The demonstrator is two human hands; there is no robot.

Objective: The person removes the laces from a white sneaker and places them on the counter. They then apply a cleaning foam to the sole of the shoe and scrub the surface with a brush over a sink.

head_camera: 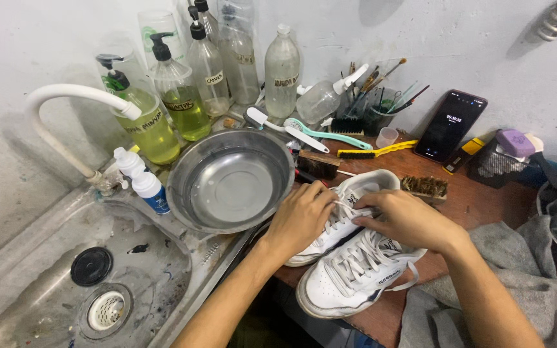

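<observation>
White shoe [346,212] sits at my 12 o'clock; my left hand [301,219] and right hand [407,219] pinch its laces [343,216]. I fear a hard tug could knock it into the steel bowl [188,193] at 10 o'clock

A steel bowl [230,180] holding water sits beside the sink [46,283]. Pump bottles [175,90] line the wall; a phone [450,125] leans near brushes [349,138].

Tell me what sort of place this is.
Likely a shoe-cleaning corner at a home or small shop: white sneakers under both hands, brushes and pump bottles of liquid along the wall, and a steel sink with a basin beside it.
</observation>
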